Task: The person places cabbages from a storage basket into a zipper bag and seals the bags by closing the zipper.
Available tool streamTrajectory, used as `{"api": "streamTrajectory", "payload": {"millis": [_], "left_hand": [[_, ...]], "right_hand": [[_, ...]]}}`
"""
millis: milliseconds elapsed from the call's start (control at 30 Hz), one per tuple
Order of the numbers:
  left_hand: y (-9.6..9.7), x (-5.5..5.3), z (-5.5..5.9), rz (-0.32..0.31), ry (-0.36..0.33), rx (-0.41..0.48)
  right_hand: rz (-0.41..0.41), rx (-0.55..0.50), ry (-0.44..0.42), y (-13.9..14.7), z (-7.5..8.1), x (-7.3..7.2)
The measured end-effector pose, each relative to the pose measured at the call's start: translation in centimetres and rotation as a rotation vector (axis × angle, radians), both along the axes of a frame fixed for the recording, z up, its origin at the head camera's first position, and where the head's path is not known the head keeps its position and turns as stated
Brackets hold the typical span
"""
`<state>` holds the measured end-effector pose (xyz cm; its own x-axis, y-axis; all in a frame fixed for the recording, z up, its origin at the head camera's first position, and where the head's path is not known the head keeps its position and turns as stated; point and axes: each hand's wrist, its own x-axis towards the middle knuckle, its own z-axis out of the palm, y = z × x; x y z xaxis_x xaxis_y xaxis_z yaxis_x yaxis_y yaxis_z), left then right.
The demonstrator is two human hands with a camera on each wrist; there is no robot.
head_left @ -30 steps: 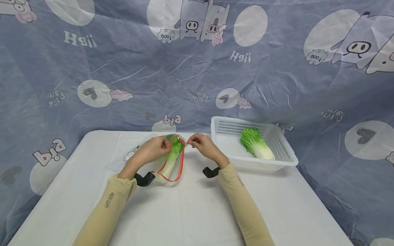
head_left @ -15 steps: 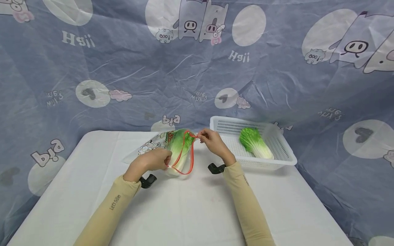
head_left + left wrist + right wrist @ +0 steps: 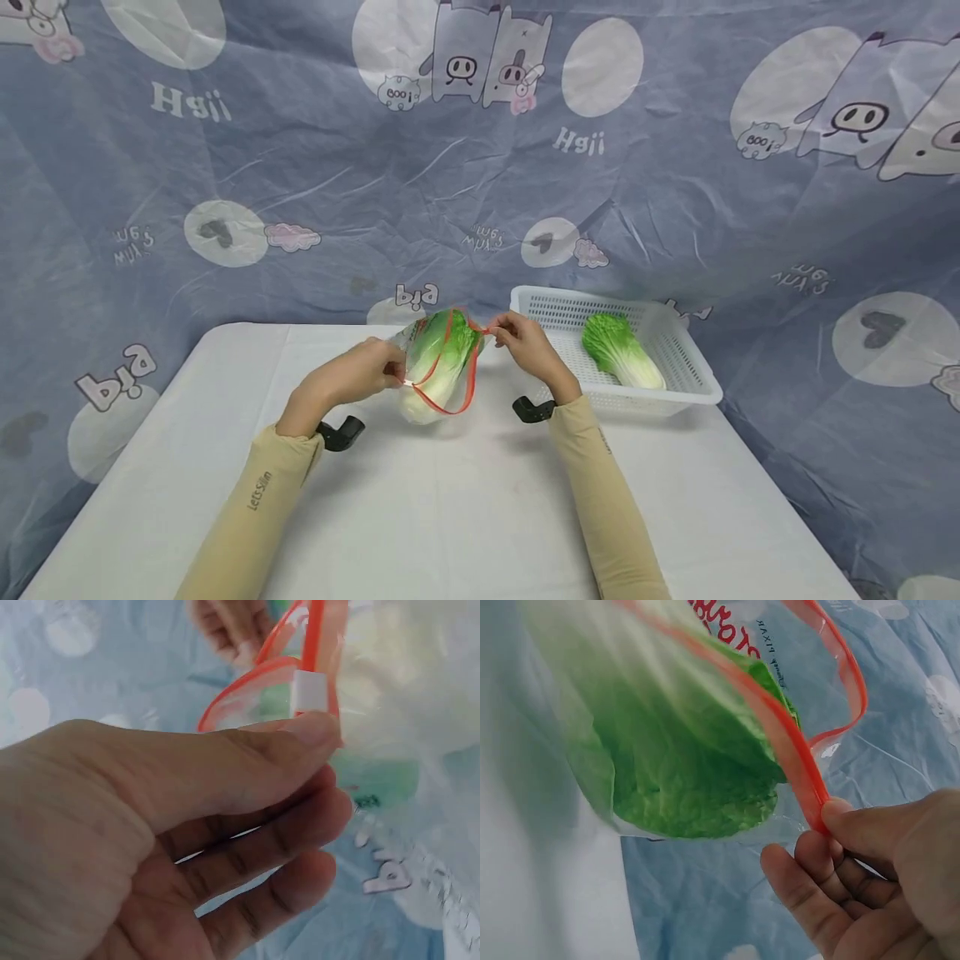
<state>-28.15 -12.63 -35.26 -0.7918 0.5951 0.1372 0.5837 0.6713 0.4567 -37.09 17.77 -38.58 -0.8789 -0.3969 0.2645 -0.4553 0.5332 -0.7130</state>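
A clear plastic zip bag [image 3: 592, 772] with red zip strips [image 3: 471, 385] along its mouth holds a Chinese cabbage [image 3: 441, 367]. Its leafy green end points away and to the right. My left hand [image 3: 356, 373] pinches one end of the mouth with thumb and forefinger, right at the white slider [image 3: 309, 691]. At the opposite end, my right hand [image 3: 531, 348] pinches the red strip between thumb and forefinger. Between the hands the two strips bow apart, so the mouth gapes. Part of the bag's printed side is hidden behind my left hand in the head view.
To the right on the white table [image 3: 480, 517] stands a white perforated basket [image 3: 555, 333] with another Chinese cabbage [image 3: 621, 354] in it. Behind the table hangs a grey-blue printed cloth [image 3: 337, 167]. Each wrist carries a black camera mount [image 3: 341, 433].
My left hand came down toward the near end of the zip, then drew slightly up and left. The right hand shifted right. Bag and cabbage moved right, and the bag tilted with its mouth still gaping.
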Motion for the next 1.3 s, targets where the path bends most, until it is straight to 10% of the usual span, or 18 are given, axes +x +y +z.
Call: {"api": "streamTrajectory", "payload": {"millis": [267,767,1300], "left_hand": [[-3.3,1.3,2.9,0.180,0.109,0.206],[-5.0,3.0,4.7,0.426,0.197,0.418],[-5.0,2.9,5.1,0.487,0.335,0.615]], "right_hand": [[-0.039,-0.079,0.063,1.2,1.5,0.5],[-0.056,-0.280,0.153,1.2,4.2,2.2],[-0.084,-0.397,0.284,0.4,8.3,6.0]]}}
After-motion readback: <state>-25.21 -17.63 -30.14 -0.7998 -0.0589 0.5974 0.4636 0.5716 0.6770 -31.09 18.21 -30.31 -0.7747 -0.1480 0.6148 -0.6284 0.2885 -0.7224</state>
